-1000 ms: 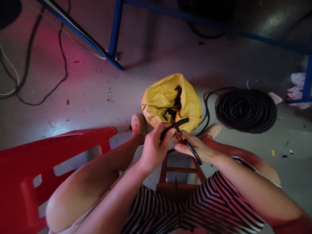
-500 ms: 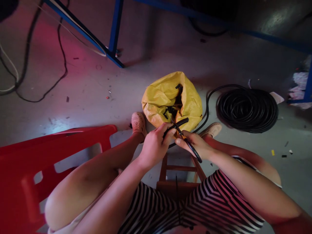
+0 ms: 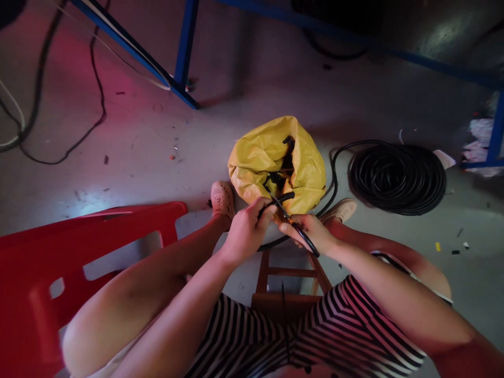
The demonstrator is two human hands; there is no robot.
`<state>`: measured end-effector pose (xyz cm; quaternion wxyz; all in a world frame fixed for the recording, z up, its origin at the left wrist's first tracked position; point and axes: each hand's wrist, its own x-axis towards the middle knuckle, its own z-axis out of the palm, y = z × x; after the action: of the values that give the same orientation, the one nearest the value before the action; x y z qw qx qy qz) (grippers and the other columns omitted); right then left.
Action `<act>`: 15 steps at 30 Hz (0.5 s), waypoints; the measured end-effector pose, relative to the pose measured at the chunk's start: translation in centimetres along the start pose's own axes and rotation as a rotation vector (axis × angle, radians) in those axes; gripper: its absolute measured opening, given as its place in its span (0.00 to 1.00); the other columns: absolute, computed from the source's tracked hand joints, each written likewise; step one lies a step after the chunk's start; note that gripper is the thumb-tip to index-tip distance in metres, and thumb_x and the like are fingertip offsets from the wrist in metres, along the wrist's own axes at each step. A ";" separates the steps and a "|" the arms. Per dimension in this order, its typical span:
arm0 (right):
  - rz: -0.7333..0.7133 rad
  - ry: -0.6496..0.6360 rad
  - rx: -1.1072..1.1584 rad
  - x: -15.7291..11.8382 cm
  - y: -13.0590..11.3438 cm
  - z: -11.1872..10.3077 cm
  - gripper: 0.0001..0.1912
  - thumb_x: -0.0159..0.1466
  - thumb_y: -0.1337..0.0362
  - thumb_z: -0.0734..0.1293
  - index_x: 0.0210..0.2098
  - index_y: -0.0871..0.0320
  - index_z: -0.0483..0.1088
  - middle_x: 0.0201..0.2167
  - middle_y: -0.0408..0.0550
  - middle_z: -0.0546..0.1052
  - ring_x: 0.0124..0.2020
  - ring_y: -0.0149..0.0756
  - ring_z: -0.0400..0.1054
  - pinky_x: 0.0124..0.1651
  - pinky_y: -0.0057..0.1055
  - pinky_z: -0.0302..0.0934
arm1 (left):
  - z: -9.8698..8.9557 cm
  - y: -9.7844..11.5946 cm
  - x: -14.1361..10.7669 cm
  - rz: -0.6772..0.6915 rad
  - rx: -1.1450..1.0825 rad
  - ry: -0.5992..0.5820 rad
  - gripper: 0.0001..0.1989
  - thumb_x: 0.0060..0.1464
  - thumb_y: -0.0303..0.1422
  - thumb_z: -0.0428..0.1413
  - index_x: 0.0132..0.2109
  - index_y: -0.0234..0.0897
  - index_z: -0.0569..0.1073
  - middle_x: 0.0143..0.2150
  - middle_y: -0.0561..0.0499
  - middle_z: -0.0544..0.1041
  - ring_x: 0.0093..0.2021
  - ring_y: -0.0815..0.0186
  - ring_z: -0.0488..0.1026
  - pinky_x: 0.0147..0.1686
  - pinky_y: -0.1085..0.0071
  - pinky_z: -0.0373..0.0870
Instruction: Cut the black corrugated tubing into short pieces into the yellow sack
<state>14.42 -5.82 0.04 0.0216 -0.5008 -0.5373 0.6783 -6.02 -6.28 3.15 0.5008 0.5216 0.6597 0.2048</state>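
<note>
My left hand [image 3: 248, 229] is closed around a black hose [image 3: 286, 197], whose free end sticks out to the right past my fingers. My right hand [image 3: 309, 231] grips scissors [image 3: 309, 242] with black and orange handles; the blades cross the hose just beside my left fingertips. Below both hands' tips, on the floor, stands an open yellow sack [image 3: 255, 148] with short black pieces inside. From the hose in my left hand a length passes under my hands and runs right to a large black coil [image 3: 397, 178].
A red plastic stool [image 3: 90, 231] is at the left. A small wooden stool [image 3: 291, 272] stands between my legs. Blue metal frame legs [image 3: 185, 47] cross the top, and dark cables [image 3: 103, 94] lie on the floor at upper left. Small scraps are scattered about.
Both hands have shifted slightly left with the hose and scissors. Less of the hose's free end sticks out past the blades. The sack and coil have stayed in place.
</note>
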 end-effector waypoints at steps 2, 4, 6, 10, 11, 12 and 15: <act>0.007 0.007 0.025 0.0 0.2 0.1 0.31 0.64 0.35 0.68 0.25 0.56 0.62 0.16 0.39 0.66 0.19 0.30 0.60 0.23 0.26 0.48 | 0.0 -0.1 0.0 -0.005 0.001 -0.002 0.12 0.65 0.40 0.49 0.42 0.38 0.73 0.33 0.50 0.77 0.33 0.63 0.73 0.39 0.69 0.67; 0.016 0.010 0.065 -0.1 0.3 0.2 0.30 0.63 0.36 0.69 0.25 0.56 0.63 0.16 0.38 0.65 0.18 0.30 0.61 0.22 0.26 0.49 | 0.1 -0.1 -0.1 -0.005 0.005 0.002 0.12 0.65 0.40 0.50 0.41 0.39 0.72 0.33 0.50 0.76 0.33 0.62 0.72 0.39 0.69 0.66; 0.030 0.005 0.115 -0.1 0.3 0.2 0.29 0.62 0.37 0.70 0.26 0.56 0.63 0.16 0.37 0.65 0.18 0.30 0.61 0.22 0.26 0.50 | 0.1 -0.2 0.0 -0.003 0.007 0.010 0.12 0.65 0.41 0.50 0.41 0.39 0.72 0.33 0.50 0.77 0.33 0.62 0.73 0.38 0.69 0.66; 0.061 0.008 0.162 0.0 0.4 0.3 0.29 0.60 0.37 0.72 0.26 0.56 0.63 0.15 0.36 0.64 0.17 0.30 0.62 0.22 0.26 0.51 | 0.1 -0.2 0.0 -0.008 0.013 0.018 0.12 0.65 0.41 0.50 0.41 0.39 0.72 0.33 0.50 0.76 0.33 0.63 0.72 0.38 0.68 0.66; 0.065 0.008 0.165 -0.1 0.4 0.3 0.29 0.60 0.37 0.73 0.26 0.56 0.63 0.15 0.36 0.64 0.18 0.30 0.62 0.22 0.26 0.51 | 0.1 -0.2 0.0 -0.010 0.015 0.020 0.12 0.65 0.41 0.50 0.41 0.39 0.72 0.32 0.50 0.76 0.32 0.63 0.72 0.38 0.68 0.66; 0.068 0.004 0.170 -0.1 0.3 0.2 0.30 0.60 0.37 0.72 0.26 0.55 0.62 0.16 0.36 0.64 0.18 0.30 0.62 0.22 0.26 0.51 | 0.1 -0.2 0.1 -0.011 0.017 0.021 0.12 0.65 0.41 0.50 0.41 0.39 0.72 0.32 0.50 0.76 0.32 0.63 0.72 0.38 0.68 0.66; 0.053 -0.042 0.177 -0.2 -0.3 -0.1 0.30 0.62 0.36 0.70 0.25 0.55 0.61 0.17 0.37 0.63 0.19 0.30 0.60 0.23 0.27 0.52 | 0.3 -0.2 0.0 -0.007 0.035 0.015 0.12 0.65 0.41 0.50 0.41 0.39 0.72 0.33 0.49 0.77 0.34 0.61 0.74 0.38 0.68 0.66</act>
<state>14.42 -5.75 0.36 0.0365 -0.4968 -0.4620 0.7338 -5.86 -6.43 2.90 0.4873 0.5263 0.6689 0.1955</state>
